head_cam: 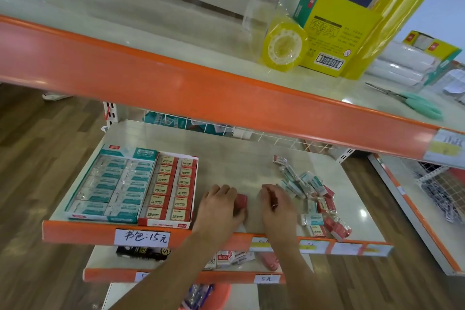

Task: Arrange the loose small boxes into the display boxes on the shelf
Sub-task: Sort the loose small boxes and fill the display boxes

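Left hand [221, 205] grips a red box [241, 202] on the shelf [239, 158], just right of the red display box [169, 191]. Right hand [276, 205] fingers curled, contents unclear; loose boxes [312, 196] beside it.

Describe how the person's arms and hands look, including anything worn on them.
Both arms are bare from the bottom edge of the picture up to the hands; no sleeve shows. The left hand and the right hand wear no gloves. No watch, bracelet or ring can be made out on either, though the picture is too soft to rule out a thin ring. No markings are visible.
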Demonstrator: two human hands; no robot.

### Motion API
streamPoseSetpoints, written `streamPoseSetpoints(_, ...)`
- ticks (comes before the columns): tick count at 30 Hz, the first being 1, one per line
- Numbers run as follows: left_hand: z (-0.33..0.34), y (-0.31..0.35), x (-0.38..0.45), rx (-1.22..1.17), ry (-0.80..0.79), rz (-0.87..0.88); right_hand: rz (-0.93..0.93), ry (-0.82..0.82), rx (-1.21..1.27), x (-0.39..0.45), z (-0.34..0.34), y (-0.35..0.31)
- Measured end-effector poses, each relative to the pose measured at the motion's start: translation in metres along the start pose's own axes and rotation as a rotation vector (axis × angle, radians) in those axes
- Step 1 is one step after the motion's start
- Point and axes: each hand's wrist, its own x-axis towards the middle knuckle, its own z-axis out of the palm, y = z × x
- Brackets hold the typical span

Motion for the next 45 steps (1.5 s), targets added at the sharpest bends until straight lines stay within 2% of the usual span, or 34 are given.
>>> streamPoseSetpoints(3, 0.0, -0.001, 0.0, -0.055, -0.029, 0.021, 0.083, -0.008, 0.062, 0.0, -0.003, 0.0)
streamPoseSetpoints(7, -0.003, 0.0, 0.0, -0.029, -0.09, 0.118, 0.017, -0.062, -0.042, 0.005, -0.004, -0.003)
streamPoseSetpoints(12, -0.005, -0.003, -0.002, -0.18, -0.027, 0.03, -0.003, -0.118, 0.012, 0.0, -0.006, -0.004)
streamPoseSetpoints(15, -0.008, -0.002, -0.003, -0.284, 0.003, 0.02, -0.104, -0.153, -0.071, -0.001, -0.006, -0.005)
streamPoseSetpoints(19, -0.009, -0.004, -0.004, -0.358, -0.001, -0.005, -0.133, -0.171, -0.114, -0.002, -0.004, -0.007)
streamPoseSetpoints(27, -0.004, -0.006, 0.0, -0.27, 0.04, -0.095, -0.137, -0.262, -0.171, -0.002, -0.002, -0.002)
streamPoseSetpoints(33, -0.005, -0.002, -0.002, -0.209, 0.04, -0.106, -0.144, -0.221, -0.083, -0.001, -0.004, -0.006)
streamPoseSetpoints(39, -0.02, 0.005, -0.003, -0.202, 0.079, 0.011, -0.046, -0.153, 0.013, 0.004, -0.005, -0.003)
streamPoseSetpoints(45, -0.055, -0.023, 0.007, -0.196, 0.175, -0.04, -0.059, -0.178, 0.056, 0.008, 0.009, -0.034)
